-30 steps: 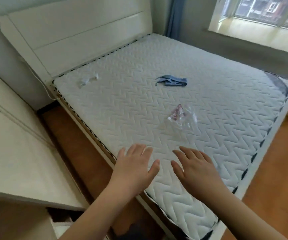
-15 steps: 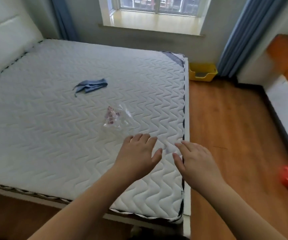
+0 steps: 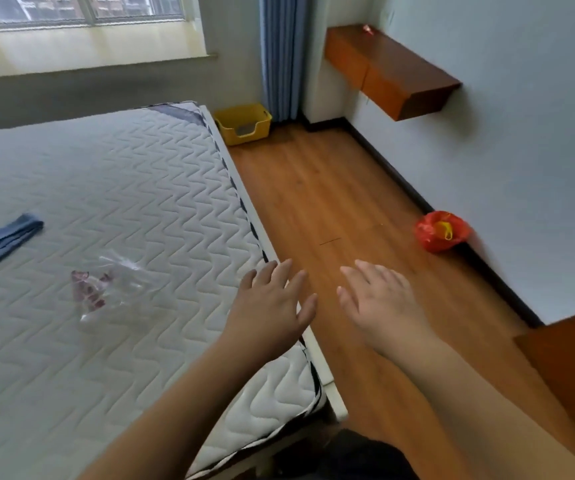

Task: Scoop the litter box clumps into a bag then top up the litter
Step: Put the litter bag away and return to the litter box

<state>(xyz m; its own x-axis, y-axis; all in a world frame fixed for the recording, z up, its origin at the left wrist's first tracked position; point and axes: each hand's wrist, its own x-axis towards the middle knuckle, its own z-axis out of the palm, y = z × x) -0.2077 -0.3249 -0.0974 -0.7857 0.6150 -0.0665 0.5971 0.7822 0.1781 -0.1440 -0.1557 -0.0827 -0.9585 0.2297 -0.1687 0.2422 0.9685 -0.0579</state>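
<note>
Grip, left hand: palm down, fingers straight and slightly spread, holding nothing; it hovers over the near right edge of the mattress.
Grip, right hand: palm down, fingers extended and relaxed, also empty; it hangs above the wooden floor, just beside the left hand and not touching it.
Litter box: yellow plastic tray on the floor at the far corner of the bed, beside the blue curtain; grey contents visible inside, detail too small to make out. Well apart from both hands.
Red bag: crumpled red plastic with a yellow part on top, on the floor against the right wall, forward and right of the right hand.
Clear plastic bag: lies flat on the mattress left of the left hand, some reddish print or contents at one end.
Blue cloth: folded, on the mattress near the left frame edge.
Wall shelf: brown wooden unit fixed to the right wall; a small red item sits on top, unidentifiable.
Window: above a pale sill behind the bed.
</note>
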